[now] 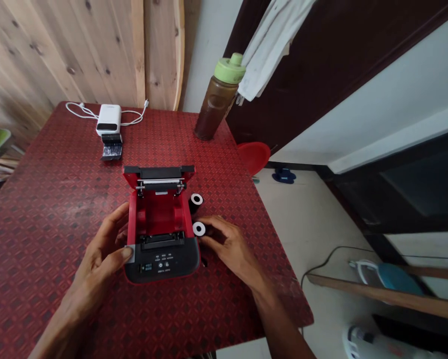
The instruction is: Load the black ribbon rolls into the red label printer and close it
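A red and black label printer sits on the table with its lid raised and its red inner bay bare. My left hand grips the printer's left side, thumb on the front corner and fingers along the wall. Just right of the printer, my right hand has thumb and fingers around a small paper roll with a white end and dark core. A second paper roll stands behind it, beside the printer's wall and apart from my hands.
On the red patterned table, a white device with a white cable lies at the back left, a dark crumpled strip in front of it. A brown bottle with a green cap stands at the back right. A red stool is beyond the edge.
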